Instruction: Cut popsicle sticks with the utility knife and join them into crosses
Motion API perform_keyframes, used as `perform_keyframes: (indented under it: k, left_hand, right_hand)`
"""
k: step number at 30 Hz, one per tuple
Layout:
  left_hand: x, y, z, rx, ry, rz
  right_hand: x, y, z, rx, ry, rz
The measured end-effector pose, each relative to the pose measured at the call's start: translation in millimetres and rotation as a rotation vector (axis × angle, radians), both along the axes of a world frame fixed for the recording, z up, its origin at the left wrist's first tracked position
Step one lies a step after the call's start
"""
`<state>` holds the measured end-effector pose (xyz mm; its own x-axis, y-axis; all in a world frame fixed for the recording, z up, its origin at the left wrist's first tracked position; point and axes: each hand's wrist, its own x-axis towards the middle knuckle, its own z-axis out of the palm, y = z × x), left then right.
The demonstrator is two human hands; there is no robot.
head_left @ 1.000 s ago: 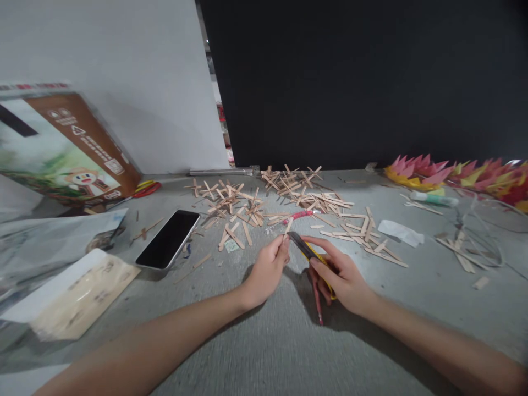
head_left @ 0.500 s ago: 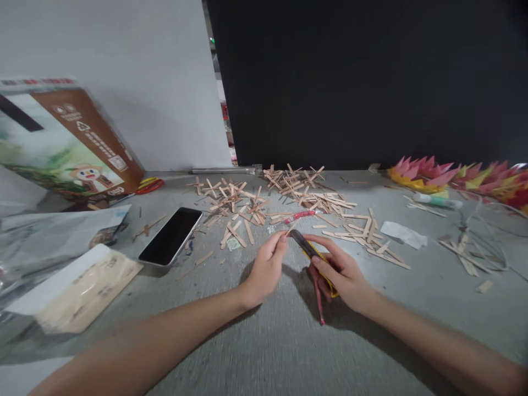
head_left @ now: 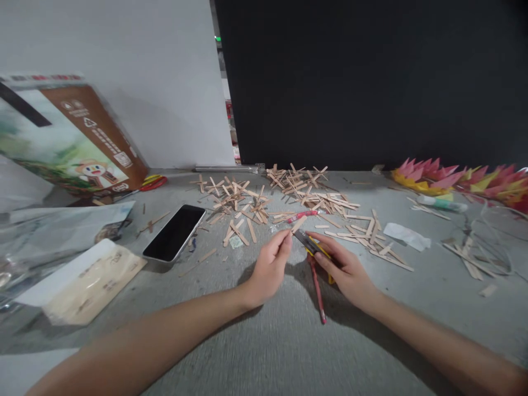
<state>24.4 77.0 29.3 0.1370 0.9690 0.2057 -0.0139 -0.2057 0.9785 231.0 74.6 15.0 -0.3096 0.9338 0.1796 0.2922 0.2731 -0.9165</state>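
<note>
Between thumb and fingers, my left hand (head_left: 270, 267) pinches a short wooden craft stick (head_left: 299, 224), its free end pointing up and away. My right hand (head_left: 344, 272) is wrapped round a yellow and black utility knife (head_left: 312, 244), whose front end is close beside the stick. Whether the blade touches the wood I cannot tell. Below the right hand, a thin pink stick-like piece (head_left: 317, 291) slants down toward the table; its upper end is hidden by the fingers. Just beyond both hands lies a pink wrapped strip (head_left: 304, 214).
Heaps of craft sticks (head_left: 235, 198) spread behind the hands. To the left are a phone (head_left: 175, 234), a tissue pack (head_left: 94, 280), scissors (head_left: 153, 182) and a printed box (head_left: 82, 143). On the right lie a glue stick (head_left: 442, 203), a white paper scrap (head_left: 407, 236) and folded-paper flowers (head_left: 429, 175).
The craft stick in my left hand has turned, so its broad face now shows. My right hand and the knife have shifted slightly, and the whole view has moved a little.
</note>
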Motion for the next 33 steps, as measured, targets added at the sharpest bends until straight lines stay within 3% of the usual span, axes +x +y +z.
perform_keyframes:
  k: [8, 18, 33]
  left_hand:
    - [-0.3, -2.1, -4.3, -0.027, 0.012, -0.030]
    - [0.5, -1.9, -2.8, 0.028, 0.023, -0.068]
    - [2.1, 1.5, -11.7, 0.019, 0.047, 0.038]
  right_hand:
    - [2.6, -0.8, -1.4, -0.095, 0.075, 0.018]
    - [2.5, -0.9, -0.7, 0.010, 0.020, -0.026]
    - [1.0, -5.8, 1.1, -0.057, 0.126, -0.011]
